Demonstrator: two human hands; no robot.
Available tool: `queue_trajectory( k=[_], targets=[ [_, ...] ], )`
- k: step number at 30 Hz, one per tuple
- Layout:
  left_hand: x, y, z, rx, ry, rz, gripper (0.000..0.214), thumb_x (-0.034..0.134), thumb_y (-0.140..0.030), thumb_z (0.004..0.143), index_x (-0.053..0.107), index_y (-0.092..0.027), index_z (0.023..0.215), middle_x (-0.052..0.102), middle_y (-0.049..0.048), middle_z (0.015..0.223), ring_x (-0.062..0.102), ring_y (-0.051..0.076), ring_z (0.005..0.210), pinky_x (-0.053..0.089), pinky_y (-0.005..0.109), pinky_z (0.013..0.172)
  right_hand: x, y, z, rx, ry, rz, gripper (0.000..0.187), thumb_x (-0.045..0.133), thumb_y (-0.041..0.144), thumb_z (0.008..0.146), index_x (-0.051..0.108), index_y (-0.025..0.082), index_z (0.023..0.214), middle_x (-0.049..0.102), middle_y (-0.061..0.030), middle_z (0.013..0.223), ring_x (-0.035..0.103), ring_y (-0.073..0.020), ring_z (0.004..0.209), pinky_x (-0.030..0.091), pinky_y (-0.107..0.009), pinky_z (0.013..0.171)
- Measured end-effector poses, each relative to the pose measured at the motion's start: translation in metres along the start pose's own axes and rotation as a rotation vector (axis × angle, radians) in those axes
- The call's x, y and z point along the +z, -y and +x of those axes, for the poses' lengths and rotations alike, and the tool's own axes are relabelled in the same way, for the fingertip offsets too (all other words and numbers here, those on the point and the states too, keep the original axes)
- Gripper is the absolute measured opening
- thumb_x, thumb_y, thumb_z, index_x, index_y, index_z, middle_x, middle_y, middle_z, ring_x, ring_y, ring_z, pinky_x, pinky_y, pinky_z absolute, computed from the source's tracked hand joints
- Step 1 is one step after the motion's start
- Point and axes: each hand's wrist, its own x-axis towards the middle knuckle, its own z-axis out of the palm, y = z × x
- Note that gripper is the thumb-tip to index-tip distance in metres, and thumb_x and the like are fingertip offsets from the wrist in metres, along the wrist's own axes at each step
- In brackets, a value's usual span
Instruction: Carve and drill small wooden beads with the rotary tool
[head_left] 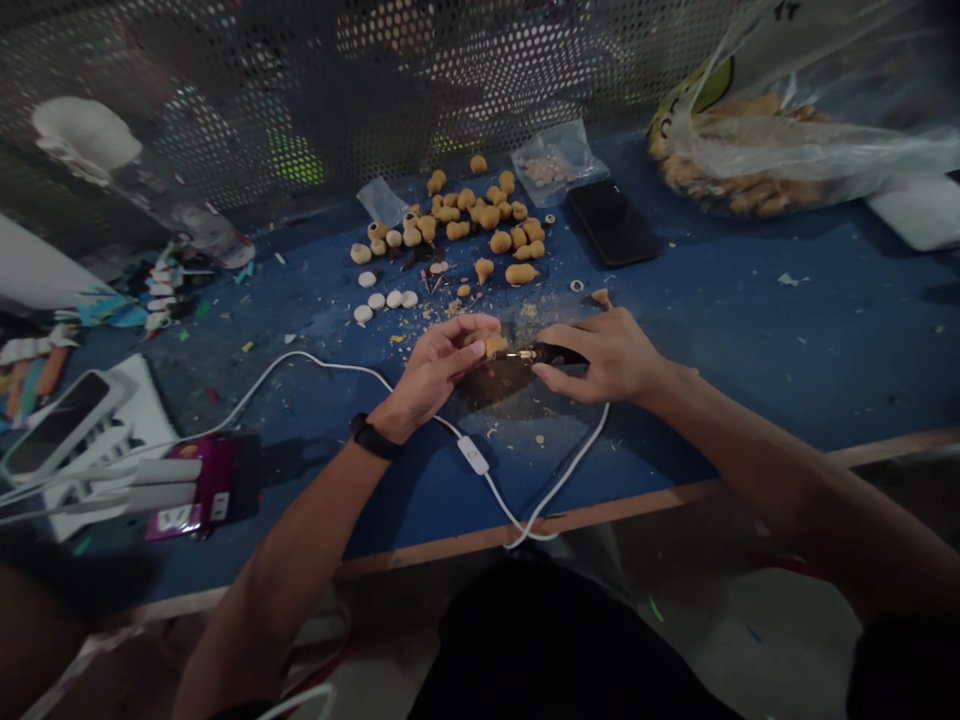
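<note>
My left hand [441, 365], with a black band on its wrist, pinches a small tan wooden piece [495, 346] at its fingertips. My right hand [604, 355] grips a slim black rotary tool [553, 353], and the tool's metal bit meets the piece. A white cable [330, 364] runs from the tool across the blue worktable [757, 320], with a white inline switch [472, 455] on it. Beyond my hands lies a loose heap of tan gourd-shaped wooden pieces [457, 215]. Several flat pale discs [377, 300] sit to its left, among wood shavings.
A black phone [611, 222] and a small zip bag of pieces [555, 165] lie at the back. A plastic bag of tan pieces [750, 150] sits back right. A white power strip [105, 470], a magenta box [199, 487] and scraps lie left. A perforated metal screen [375, 80] stands behind.
</note>
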Motion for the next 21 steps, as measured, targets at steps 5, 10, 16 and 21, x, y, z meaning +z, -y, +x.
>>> queue_trajectory(
  k=[5,10,16,21],
  targets=[
    [0.0000,-0.0002,0.0000,-0.007,-0.011,-0.007,0.047,0.095,-0.045,0.070,0.077,-0.020,0.106,0.075,0.0031,0.092,0.069,0.014,0.078,0.057,0.026,0.071,-0.0003,-0.0002,-0.0006,0.004,0.016,0.002,0.034,0.053,0.048,0.099,0.072,0.019,0.093,0.066,-0.0006,0.059,0.055,-0.0167,0.051,0.032,-0.031,0.054],
    [0.0005,-0.0015,-0.0004,-0.016,-0.003,-0.010,0.047,0.095,-0.045,0.070,0.076,-0.020,0.106,0.075,0.0028,0.093,0.069,0.014,0.079,0.057,0.027,0.072,-0.0002,0.0005,-0.0006,0.037,0.044,-0.010,0.036,0.051,0.049,0.099,0.071,0.021,0.092,0.066,-0.0007,0.060,0.055,-0.0172,0.052,0.032,-0.031,0.056],
    [0.0010,-0.0017,-0.0003,-0.012,-0.005,-0.006,0.043,0.093,-0.044,0.073,0.077,-0.021,0.105,0.075,0.0032,0.094,0.069,0.015,0.081,0.058,0.028,0.074,-0.0002,0.0005,-0.0005,0.050,0.048,-0.015,0.037,0.051,0.051,0.098,0.071,0.021,0.092,0.068,-0.0011,0.062,0.056,-0.0171,0.053,0.031,-0.030,0.055],
    [0.0019,-0.0019,-0.0012,-0.018,-0.013,-0.017,0.043,0.094,-0.043,0.072,0.077,-0.021,0.106,0.073,0.0017,0.089,0.067,0.013,0.078,0.059,0.026,0.072,-0.0025,-0.0012,0.0001,0.084,0.020,0.014,0.033,0.052,0.047,0.100,0.071,0.021,0.094,0.070,-0.0014,0.065,0.060,-0.0175,0.055,0.034,-0.029,0.054]
  ],
)
